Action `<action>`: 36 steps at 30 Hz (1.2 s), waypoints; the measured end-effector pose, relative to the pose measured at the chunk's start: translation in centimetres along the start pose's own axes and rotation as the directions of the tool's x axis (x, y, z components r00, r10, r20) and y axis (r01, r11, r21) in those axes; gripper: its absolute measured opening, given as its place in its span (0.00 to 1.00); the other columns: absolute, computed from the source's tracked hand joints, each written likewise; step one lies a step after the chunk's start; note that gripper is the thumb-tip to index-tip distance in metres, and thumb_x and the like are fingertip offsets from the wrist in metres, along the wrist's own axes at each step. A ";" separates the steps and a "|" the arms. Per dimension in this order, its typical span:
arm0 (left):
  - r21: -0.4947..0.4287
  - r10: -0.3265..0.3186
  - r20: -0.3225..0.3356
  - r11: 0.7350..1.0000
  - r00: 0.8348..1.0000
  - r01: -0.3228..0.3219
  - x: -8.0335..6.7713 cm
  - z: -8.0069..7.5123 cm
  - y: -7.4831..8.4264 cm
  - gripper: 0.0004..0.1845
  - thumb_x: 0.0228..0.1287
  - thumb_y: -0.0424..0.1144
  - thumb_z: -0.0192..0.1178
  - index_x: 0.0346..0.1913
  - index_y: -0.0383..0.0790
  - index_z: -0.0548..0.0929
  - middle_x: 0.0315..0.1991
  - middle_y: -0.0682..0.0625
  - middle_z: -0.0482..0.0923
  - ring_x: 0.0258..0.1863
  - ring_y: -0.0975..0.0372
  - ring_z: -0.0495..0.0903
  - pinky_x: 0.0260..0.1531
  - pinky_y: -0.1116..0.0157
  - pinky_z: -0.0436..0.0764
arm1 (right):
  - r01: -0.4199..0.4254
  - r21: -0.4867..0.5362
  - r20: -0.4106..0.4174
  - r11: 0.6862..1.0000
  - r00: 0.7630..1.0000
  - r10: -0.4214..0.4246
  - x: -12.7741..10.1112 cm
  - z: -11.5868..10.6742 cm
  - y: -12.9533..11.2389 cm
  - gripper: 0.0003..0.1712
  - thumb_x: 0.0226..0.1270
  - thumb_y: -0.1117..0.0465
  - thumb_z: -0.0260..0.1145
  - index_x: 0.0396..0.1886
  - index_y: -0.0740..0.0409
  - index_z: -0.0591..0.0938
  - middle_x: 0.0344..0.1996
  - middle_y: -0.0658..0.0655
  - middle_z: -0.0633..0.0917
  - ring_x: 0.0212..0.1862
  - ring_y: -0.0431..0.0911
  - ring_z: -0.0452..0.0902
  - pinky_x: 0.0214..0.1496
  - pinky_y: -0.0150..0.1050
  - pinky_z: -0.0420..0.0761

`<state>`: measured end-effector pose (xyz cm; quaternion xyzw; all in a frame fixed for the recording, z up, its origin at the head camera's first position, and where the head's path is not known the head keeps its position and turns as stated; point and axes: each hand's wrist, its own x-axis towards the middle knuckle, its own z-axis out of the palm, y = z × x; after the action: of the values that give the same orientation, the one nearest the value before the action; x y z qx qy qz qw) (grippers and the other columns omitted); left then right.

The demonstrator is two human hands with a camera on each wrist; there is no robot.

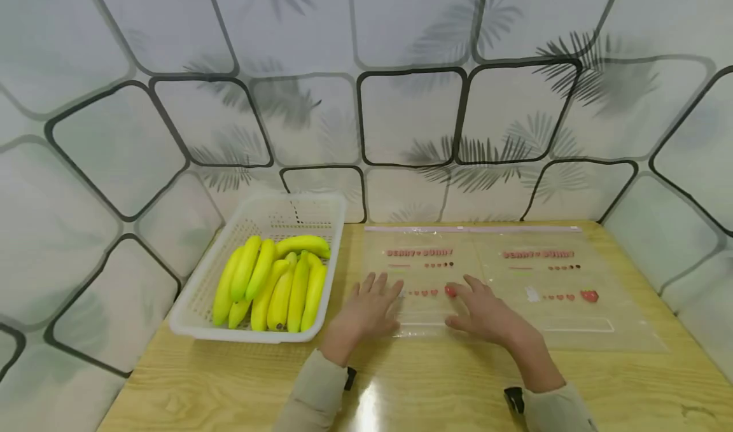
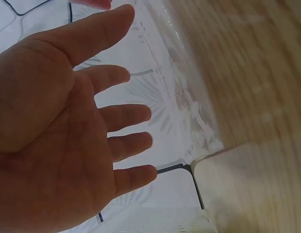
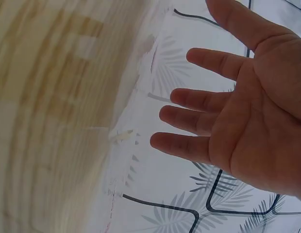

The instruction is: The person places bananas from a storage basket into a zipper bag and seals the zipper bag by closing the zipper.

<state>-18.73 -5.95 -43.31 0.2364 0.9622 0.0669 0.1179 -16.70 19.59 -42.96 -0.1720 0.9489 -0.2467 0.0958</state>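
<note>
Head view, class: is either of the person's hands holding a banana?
No: the left hand and right hand hang open over a clear bag, while the bananas lie in the white basket.

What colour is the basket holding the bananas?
White, seen best in the head view: the basket holds yellow bananas.

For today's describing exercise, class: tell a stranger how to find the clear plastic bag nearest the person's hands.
Start at the light wooden table and find the white slotted plastic basket of yellow bananas on its left. Just right of it lie two clear plastic zip bags with red print, side by side. The wanted bag is the one next to the basket, under the spread left hand and right hand.
</note>
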 end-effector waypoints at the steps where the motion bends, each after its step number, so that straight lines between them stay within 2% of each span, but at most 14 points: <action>1: 0.002 0.000 0.015 1.000 1.000 0.000 0.0 0.1 0.0 0.41 0.67 0.54 0.62 0.78 0.52 0.57 0.78 0.41 0.50 0.77 0.46 0.49 0.72 0.44 0.55 | 0.003 -0.004 0.001 1.000 1.000 -0.003 0.0 0.1 0.1 0.37 0.65 0.52 0.71 0.69 0.64 0.70 0.69 0.80 0.59 0.67 0.77 0.57 0.58 0.71 0.68; 5: -0.016 -0.012 0.070 1.000 0.997 0.013 -0.2 0.3 0.1 0.39 0.66 0.52 0.63 0.77 0.52 0.61 0.77 0.41 0.55 0.75 0.45 0.55 0.71 0.45 0.59 | 0.021 -0.046 0.009 0.999 1.000 -0.021 0.0 0.6 0.4 0.34 0.62 0.58 0.72 0.66 0.65 0.73 0.65 0.82 0.63 0.64 0.78 0.62 0.59 0.69 0.69; 11: 0.018 0.007 0.106 1.000 0.994 -0.009 -0.4 0.7 0.5 0.31 0.61 0.48 0.66 0.67 0.48 0.72 0.68 0.40 0.67 0.67 0.45 0.67 0.62 0.47 0.71 | -0.059 -0.070 0.096 0.996 0.993 0.066 -0.1 0.9 0.4 0.37 0.52 0.66 0.70 0.66 0.65 0.74 0.62 0.80 0.68 0.61 0.74 0.67 0.59 0.67 0.72; 13: 0.042 0.014 0.099 0.999 0.995 -0.018 -0.4 0.8 0.6 0.30 0.61 0.49 0.66 0.65 0.48 0.73 0.67 0.40 0.69 0.66 0.45 0.68 0.60 0.48 0.74 | -0.059 -0.102 0.111 0.993 0.991 0.071 -0.1 0.9 0.3 0.38 0.50 0.67 0.69 0.66 0.66 0.74 0.61 0.79 0.70 0.60 0.72 0.70 0.58 0.65 0.73; 17: 0.065 0.025 0.074 0.997 0.997 -0.030 -0.3 0.4 0.7 0.28 0.61 0.49 0.68 0.63 0.48 0.75 0.64 0.40 0.71 0.64 0.45 0.70 0.59 0.50 0.76 | -0.026 -0.173 0.120 0.985 0.992 0.047 0.3 0.5 0.2 0.36 0.52 0.67 0.69 0.64 0.69 0.74 0.60 0.80 0.71 0.59 0.72 0.72 0.58 0.64 0.74; 20: 0.046 0.036 0.059 0.998 0.998 -0.039 0.0 0.0 0.5 0.26 0.61 0.49 0.68 0.61 0.48 0.76 0.61 0.40 0.72 0.61 0.45 0.71 0.57 0.51 0.76 | -0.039 -0.195 0.124 0.980 0.990 0.064 0.8 0.2 0.1 0.35 0.54 0.66 0.69 0.64 0.68 0.74 0.61 0.79 0.71 0.59 0.71 0.71 0.58 0.64 0.73; 24: -0.007 0.042 0.057 0.999 0.997 -0.042 0.2 -0.1 0.1 0.26 0.60 0.48 0.69 0.61 0.49 0.77 0.60 0.41 0.71 0.60 0.45 0.70 0.56 0.51 0.77 | -0.059 -0.196 0.119 0.979 0.989 0.083 1.0 0.1 0.1 0.35 0.53 0.66 0.70 0.64 0.68 0.75 0.61 0.78 0.71 0.60 0.71 0.70 0.59 0.64 0.73; 27: -0.034 0.041 0.060 0.999 0.997 -0.039 0.1 0.1 0.0 0.27 0.60 0.48 0.69 0.61 0.50 0.77 0.61 0.41 0.71 0.61 0.45 0.70 0.55 0.51 0.77 | -0.033 -0.174 0.100 0.984 0.994 0.051 1.0 0.3 -0.1 0.34 0.51 0.69 0.68 0.62 0.68 0.76 0.59 0.77 0.73 0.59 0.70 0.71 0.59 0.63 0.74; 30: -0.038 0.036 0.063 0.999 0.997 -0.034 0.2 0.2 -0.1 0.27 0.60 0.48 0.69 0.62 0.50 0.76 0.62 0.41 0.70 0.62 0.46 0.69 0.54 0.51 0.78 | 0.007 -0.159 0.086 0.987 0.996 0.007 0.9 0.5 -0.3 0.32 0.50 0.72 0.66 0.60 0.68 0.77 0.55 0.75 0.75 0.56 0.68 0.74 0.57 0.62 0.75; 36: -0.020 0.016 0.088 1.000 0.996 -0.014 0.3 0.6 0.3 0.24 0.60 0.46 0.68 0.58 0.48 0.77 0.60 0.39 0.70 0.61 0.44 0.69 0.52 0.51 0.78 | 0.044 -0.188 0.097 0.981 0.995 -0.026 1.0 1.1 -0.4 0.25 0.51 0.75 0.63 0.53 0.69 0.80 0.51 0.72 0.79 0.53 0.66 0.77 0.55 0.59 0.78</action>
<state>-18.64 -5.49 -43.91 0.2453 0.9536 0.0665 0.1618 -17.19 18.42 -43.81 -0.2084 0.9593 -0.1483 0.1194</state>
